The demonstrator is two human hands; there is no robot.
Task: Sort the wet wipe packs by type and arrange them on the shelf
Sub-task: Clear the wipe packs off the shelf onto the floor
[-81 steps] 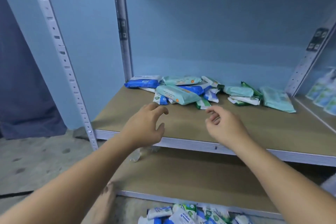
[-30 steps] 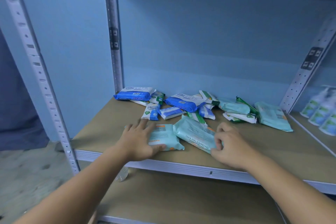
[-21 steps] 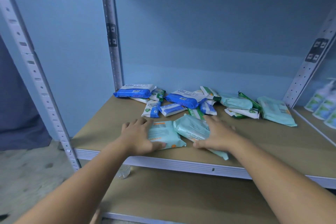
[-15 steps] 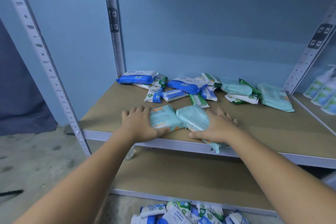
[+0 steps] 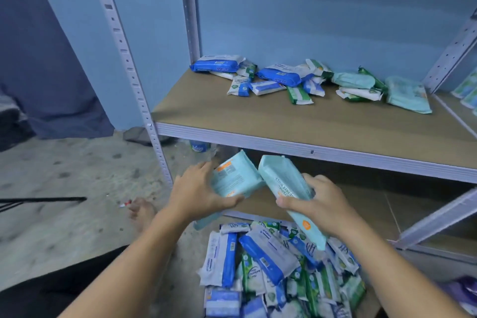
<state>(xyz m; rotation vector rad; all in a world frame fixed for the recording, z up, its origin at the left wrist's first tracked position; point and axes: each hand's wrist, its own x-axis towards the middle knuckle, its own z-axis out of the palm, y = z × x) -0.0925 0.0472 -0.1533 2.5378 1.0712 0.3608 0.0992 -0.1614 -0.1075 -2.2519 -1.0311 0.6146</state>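
Packs look soft and slippery: your left hand point(image 5: 196, 196) clasps one teal pack point(image 5: 235, 178), right hand point(image 5: 320, 204) a second pack point(image 5: 286, 183); grip mid-body.

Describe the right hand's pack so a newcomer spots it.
Just below the upper shelf board, the left hand and right hand each grip a mint-green pack. The right hand's pack is the steeply slanted one with a round orange badge near its lower end.

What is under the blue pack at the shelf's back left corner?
A white pack pokes out under the blue pack; most of it is covered.
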